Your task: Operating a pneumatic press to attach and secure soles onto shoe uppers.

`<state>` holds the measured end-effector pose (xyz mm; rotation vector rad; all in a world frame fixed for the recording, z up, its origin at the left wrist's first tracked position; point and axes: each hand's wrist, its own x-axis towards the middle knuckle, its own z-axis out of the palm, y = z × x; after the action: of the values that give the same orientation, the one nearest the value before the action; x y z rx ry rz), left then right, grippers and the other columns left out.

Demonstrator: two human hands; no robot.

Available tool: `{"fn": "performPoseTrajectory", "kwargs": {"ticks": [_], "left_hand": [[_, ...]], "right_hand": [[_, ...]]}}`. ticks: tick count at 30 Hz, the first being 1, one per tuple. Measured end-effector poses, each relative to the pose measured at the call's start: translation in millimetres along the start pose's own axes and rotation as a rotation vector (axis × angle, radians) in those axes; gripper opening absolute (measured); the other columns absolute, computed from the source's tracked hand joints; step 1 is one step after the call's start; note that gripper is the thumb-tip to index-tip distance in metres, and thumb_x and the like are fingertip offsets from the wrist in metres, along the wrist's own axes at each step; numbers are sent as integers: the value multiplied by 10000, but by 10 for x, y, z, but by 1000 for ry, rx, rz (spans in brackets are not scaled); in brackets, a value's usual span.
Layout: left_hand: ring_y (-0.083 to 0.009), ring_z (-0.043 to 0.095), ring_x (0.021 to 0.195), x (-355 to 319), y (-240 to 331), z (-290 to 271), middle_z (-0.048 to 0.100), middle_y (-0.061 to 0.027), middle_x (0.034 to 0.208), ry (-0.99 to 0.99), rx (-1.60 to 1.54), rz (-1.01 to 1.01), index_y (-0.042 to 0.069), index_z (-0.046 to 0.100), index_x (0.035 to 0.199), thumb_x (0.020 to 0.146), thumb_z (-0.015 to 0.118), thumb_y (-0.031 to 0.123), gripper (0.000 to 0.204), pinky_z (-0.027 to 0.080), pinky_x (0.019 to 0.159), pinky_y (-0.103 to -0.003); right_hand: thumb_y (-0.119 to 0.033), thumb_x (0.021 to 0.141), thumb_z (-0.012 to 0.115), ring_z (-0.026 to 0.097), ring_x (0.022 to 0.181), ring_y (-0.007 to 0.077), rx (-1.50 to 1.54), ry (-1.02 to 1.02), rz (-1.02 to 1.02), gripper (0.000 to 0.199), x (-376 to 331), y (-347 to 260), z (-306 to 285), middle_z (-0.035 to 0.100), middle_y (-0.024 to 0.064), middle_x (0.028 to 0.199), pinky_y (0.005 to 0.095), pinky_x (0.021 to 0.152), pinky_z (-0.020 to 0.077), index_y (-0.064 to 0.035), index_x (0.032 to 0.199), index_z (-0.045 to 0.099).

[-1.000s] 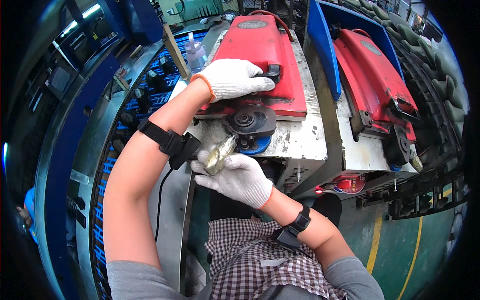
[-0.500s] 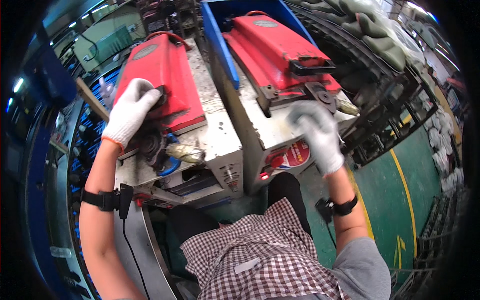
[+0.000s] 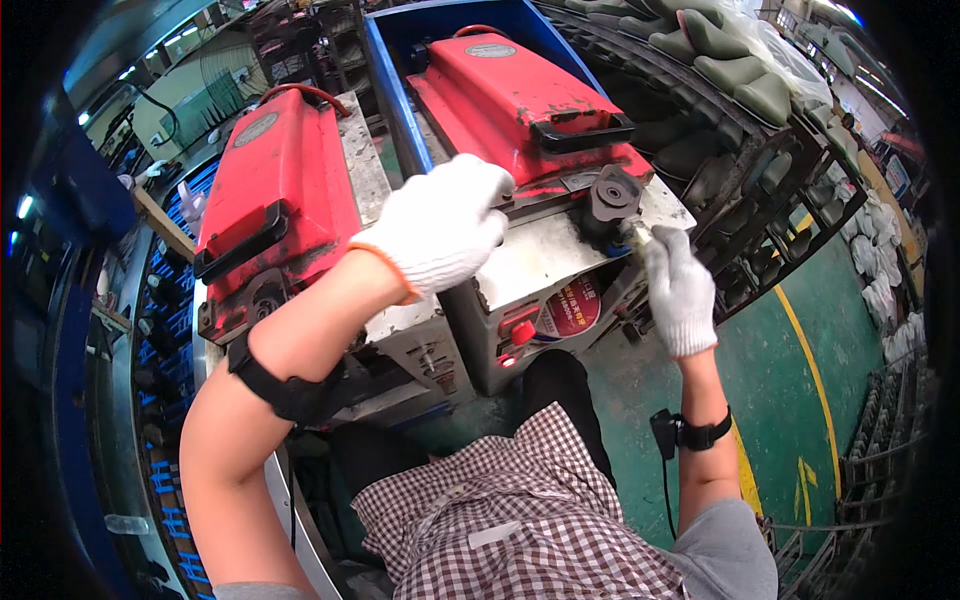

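Two red metal machine covers with black handles stand side by side, the left cover (image 3: 290,170) and the right cover (image 3: 520,90). My left hand (image 3: 440,225), in a white knit glove, hovers in front of the right machine. Its fingers are bent, thumb and fingertips apart, with nothing visible between them. My right hand (image 3: 682,295), also gloved, is closed around the pale wrapped lever handle (image 3: 641,234) at the right machine's front corner. That lever joins a dark round pivot (image 3: 612,195). My left forearm hides part of the left machine's front.
A blue metal surround (image 3: 395,110) borders the right machine. To the right, a dark rack (image 3: 790,190) carries several olive-green padded pieces (image 3: 760,95). A red switch (image 3: 522,332) sits on the right machine's front. The green floor (image 3: 760,390) has yellow lines.
My left hand has left the left cover's handle and crossed right to the right machine. My right hand has moved slightly right and down and closed on the wrapped lever handle.
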<state>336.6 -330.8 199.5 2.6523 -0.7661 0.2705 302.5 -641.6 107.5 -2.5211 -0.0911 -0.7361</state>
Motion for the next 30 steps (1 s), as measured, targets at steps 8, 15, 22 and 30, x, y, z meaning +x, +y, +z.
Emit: {"fn": "performPoseTrajectory", "kwargs": {"ticks": [8, 15, 22, 30], "left_hand": [[-474, 470, 1396, 928, 211, 419, 510, -247, 1480, 511, 342, 441, 18, 520, 1443, 807, 779, 232, 719, 434, 1133, -515], [-401, 688, 1022, 1806, 477, -665, 732, -212, 1028, 724, 346, 371, 98, 784, 1037, 866, 657, 505, 459, 538, 917, -483], [-406, 669, 1195, 2135, 441, -1312, 723, -241, 1234, 514, 423, 170, 78, 752, 1201, 830, 676, 584, 631, 510, 1053, -473], [-394, 672, 1200, 2196, 405, -1337, 718, -244, 1242, 449, 328, 243, 77, 749, 1218, 843, 679, 581, 632, 522, 1035, -469]], "right_hand": [[-138, 1005, 652, 762, 877, 352, 378, -176, -155, 216, 26, -115, 8, 747, 200, 999, 402, 758, 593, -45, 1200, 665], [-200, 998, 657, 708, 1026, 366, 379, -186, -247, 240, 1140, -97, 46, 728, 216, 1078, 406, 884, 548, -22, 1155, 688], [-503, 979, 645, 574, 1364, 384, -34, -468, -340, 786, 2344, -157, 1029, 593, 279, 1460, 382, 1152, 433, 17, 1540, 461], [-582, 896, 656, 643, 1270, 321, 172, -660, -20, 831, 2693, -365, 1176, 640, 220, 1402, 430, 1035, 533, -16, 1491, 532]]}}
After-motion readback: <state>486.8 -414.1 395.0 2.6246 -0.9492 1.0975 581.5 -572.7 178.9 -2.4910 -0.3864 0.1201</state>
